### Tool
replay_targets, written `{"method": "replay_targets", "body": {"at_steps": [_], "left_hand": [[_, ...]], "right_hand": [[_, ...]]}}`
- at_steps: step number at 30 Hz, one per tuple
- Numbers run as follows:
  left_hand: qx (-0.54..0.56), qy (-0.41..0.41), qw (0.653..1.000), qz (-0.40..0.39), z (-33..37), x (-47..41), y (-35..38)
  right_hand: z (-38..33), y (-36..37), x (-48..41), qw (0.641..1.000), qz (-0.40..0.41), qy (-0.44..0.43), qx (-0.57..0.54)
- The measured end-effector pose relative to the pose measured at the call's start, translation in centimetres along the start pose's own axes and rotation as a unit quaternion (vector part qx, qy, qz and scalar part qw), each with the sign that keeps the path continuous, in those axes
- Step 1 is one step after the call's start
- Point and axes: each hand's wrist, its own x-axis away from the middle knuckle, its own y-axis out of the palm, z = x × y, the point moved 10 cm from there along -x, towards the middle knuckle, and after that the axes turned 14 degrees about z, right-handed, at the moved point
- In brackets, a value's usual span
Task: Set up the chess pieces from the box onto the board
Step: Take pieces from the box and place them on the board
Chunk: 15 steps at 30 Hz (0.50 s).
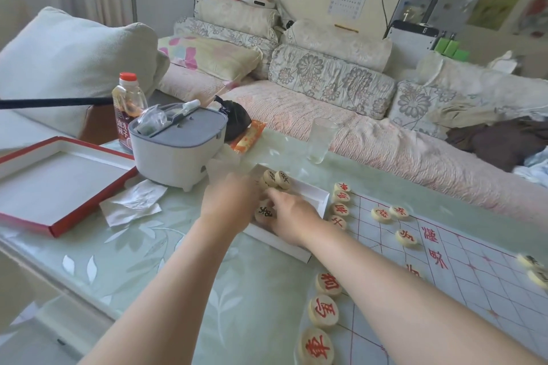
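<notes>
In the head view, both our hands are down in the white box (315, 190) on the tabletop (166, 261). The left hand (228, 201) and right hand (292, 216) crowd over the black-lettered pieces (277, 178) lying there. We cannot tell whether either grip has closed on one. Red pieces (341, 204) line the near edge of the board (474, 290), with a few further in. We judge red nearly set and black mostly left.

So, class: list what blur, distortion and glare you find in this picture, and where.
Head view: the wide lens bows the table edge and the board lines; the right-edge pieces are smeared; daylight is soft, with a pale sheen on the tabletop near the glass; no hard shadows.
</notes>
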Motion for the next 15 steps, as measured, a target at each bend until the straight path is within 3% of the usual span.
{"method": "replay_targets", "body": {"at_steps": [7, 15], "left_hand": [[0.068, -0.012, 0.997, -0.028, 0.8, 0.4, 0.6], [0.171, 0.072, 0.982, -0.018, 9.8, 2.2, -0.7]], "right_hand": [[0.3, -3.2, 0.8, 0.999, 0.048, -0.010, 0.008], [8.0, -10.7, 6.3, 0.991, 0.108, 0.064, -0.043]]}}
